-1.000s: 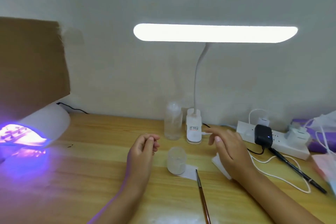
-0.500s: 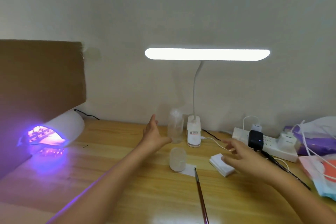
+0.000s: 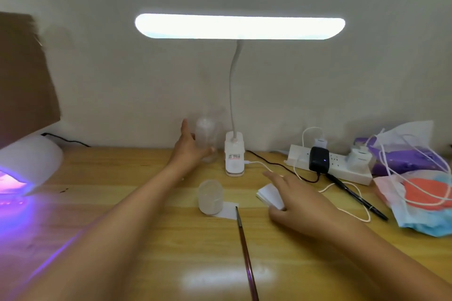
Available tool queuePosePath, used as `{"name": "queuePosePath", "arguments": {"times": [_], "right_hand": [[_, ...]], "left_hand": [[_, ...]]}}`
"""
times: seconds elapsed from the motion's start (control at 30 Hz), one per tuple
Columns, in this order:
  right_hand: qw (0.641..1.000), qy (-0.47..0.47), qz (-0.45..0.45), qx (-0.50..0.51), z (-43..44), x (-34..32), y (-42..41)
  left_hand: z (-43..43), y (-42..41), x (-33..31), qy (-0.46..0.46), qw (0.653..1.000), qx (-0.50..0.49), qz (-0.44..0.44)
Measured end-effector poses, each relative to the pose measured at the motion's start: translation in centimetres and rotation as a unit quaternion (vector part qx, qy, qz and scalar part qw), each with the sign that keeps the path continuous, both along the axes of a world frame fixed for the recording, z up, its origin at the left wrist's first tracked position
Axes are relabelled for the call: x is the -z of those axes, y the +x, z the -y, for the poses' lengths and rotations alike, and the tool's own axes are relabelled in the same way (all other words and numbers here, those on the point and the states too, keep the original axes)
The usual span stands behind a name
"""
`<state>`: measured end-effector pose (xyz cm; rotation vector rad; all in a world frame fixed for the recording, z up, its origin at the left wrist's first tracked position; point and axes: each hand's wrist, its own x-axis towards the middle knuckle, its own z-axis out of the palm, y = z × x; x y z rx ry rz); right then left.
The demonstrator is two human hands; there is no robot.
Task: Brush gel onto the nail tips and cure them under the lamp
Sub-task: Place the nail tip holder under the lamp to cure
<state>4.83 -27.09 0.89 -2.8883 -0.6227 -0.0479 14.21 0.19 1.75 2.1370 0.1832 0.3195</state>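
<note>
**A:** Where is the brush?

**B:** The brush (image 3: pixel 244 239) lies on the worktop (image 3: pixel 110 173) between the two arms; its tip rests on white paper (image 3: pixel 227 210) by the little cloudy cup (image 3: pixel 210 197); nobody holds it; the curing lamp (image 3: pixel 29 161) glows purple far to the left; I can't see the nail tips.

**A:** And the hands?

**B:** The left hand (image 3: pixel 192 148) is at the clear bottle (image 3: pixel 206 134) by the wall; its thumb sticks up and its fingers (image 3: pixel 210 150) reach across the front; it is blurry, so I can't tell if they squeeze yet; the right hand (image 3: pixel 300 200) lies flat over a stack of white pads (image 3: pixel 266 193), fingers straight, gripping nothing.

**A:** What could go wrong?

**B:** I think the bottle could tip if the grab is sloppy; the power strip (image 3: pixel 330 166) is near, so a spill would be bad; a sliding arm could bump the cup or roll the brush.
</note>
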Motion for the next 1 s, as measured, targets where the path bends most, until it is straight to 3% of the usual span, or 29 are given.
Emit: {"name": "queuePosePath", "arguments": {"times": [0.13, 0.3, 0.37, 0.53, 0.63, 0.8, 1.0], "right_hand": [[1.000, -0.005, 0.004, 0.009, 0.2, 0.1, 1.5], [1.000, -0.027, 0.005, 0.006, -0.1, -0.4, 4.4], [0.999, -0.033, 0.008, 0.002, -0.2, -0.5, 4.7], [0.990, 0.027, 0.116, -0.080, -0.1, -1.2, 1.0], [0.986, 0.045, 0.085, -0.138, -0.7, -1.8, -3.1], [0.977, 0.090, -0.012, -0.194, -2.4, -0.8, -7.6], [0.974, 0.089, -0.002, -0.206, -3.7, 0.1, -8.1]], "left_hand": [[-0.6, -1.2, 0.4, -0.013, 0.999, -0.007, -0.029], [-2.5, -5.8, -0.1, -0.113, 0.986, 0.017, 0.124], [-2.7, -7.9, 0.2, -0.145, 0.979, 0.060, 0.127], [-2.5, -12.0, 2.1, -0.037, 0.975, 0.218, -0.004], [-1.8, -12.2, 2.8, 0.051, 0.964, 0.257, -0.040], [-0.4, -10.8, 2.3, 0.077, 0.972, 0.222, -0.024], [0.2, -9.4, 2.0, 0.089, 0.984, 0.155, -0.002]]}}
